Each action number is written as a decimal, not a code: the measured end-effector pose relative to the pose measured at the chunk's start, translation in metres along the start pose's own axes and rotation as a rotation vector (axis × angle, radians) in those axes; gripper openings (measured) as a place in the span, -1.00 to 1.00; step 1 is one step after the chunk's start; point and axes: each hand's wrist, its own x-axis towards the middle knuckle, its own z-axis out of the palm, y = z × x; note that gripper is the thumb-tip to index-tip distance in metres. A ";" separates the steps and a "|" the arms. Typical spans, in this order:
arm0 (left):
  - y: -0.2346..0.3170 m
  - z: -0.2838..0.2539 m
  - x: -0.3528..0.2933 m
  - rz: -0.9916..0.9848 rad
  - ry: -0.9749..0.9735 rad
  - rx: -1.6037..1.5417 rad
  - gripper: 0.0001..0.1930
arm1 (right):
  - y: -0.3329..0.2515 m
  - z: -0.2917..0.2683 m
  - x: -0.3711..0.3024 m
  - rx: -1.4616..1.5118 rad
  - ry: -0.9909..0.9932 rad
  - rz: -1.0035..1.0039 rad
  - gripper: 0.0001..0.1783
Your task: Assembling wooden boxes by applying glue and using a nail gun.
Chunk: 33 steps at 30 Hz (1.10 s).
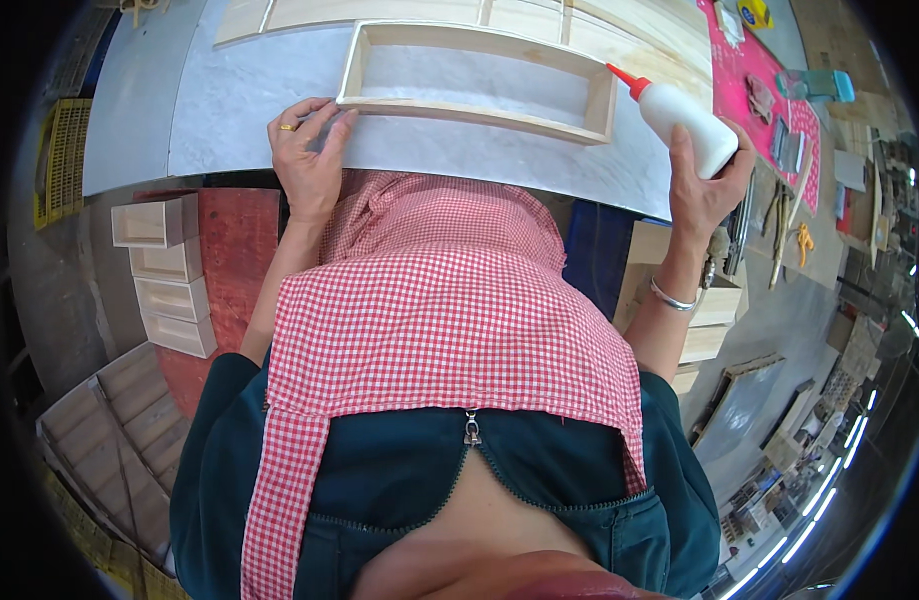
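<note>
A long rectangular wooden frame (480, 112) lies on the pale grey marbled tabletop (250, 85), its inside showing the table surface. My left hand (308, 155) grips its near left corner, with thumb and fingers closed there. In my right hand (710, 180) is a white glue bottle (690, 130) with a red nozzle (628, 80), tilted to the left. The nozzle's tip is at the far right corner of the frame, touching or just above its edge. Whether glue is coming out cannot be seen.
Flat wooden panels (640, 45) lie beyond the frame. To the right is a pink patterned cloth (740, 100) with a clear bottle (818, 86) and small tools. Stacked small wooden boxes (170, 275) stand at lower left, near a yellow crate (62, 160). More wooden boxes (715, 310) are by my right forearm.
</note>
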 end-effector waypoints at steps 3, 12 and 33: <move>-0.004 0.000 0.000 0.008 -0.003 0.022 -0.76 | 0.001 -0.005 0.000 -0.010 0.012 0.003 -0.39; -0.002 0.000 0.000 0.001 -0.005 0.025 -0.76 | -0.004 -0.020 -0.011 -0.016 -0.016 0.007 -0.39; -0.001 0.005 0.001 0.063 0.063 0.013 -0.81 | -0.060 0.023 -0.055 0.180 -0.251 0.123 -0.45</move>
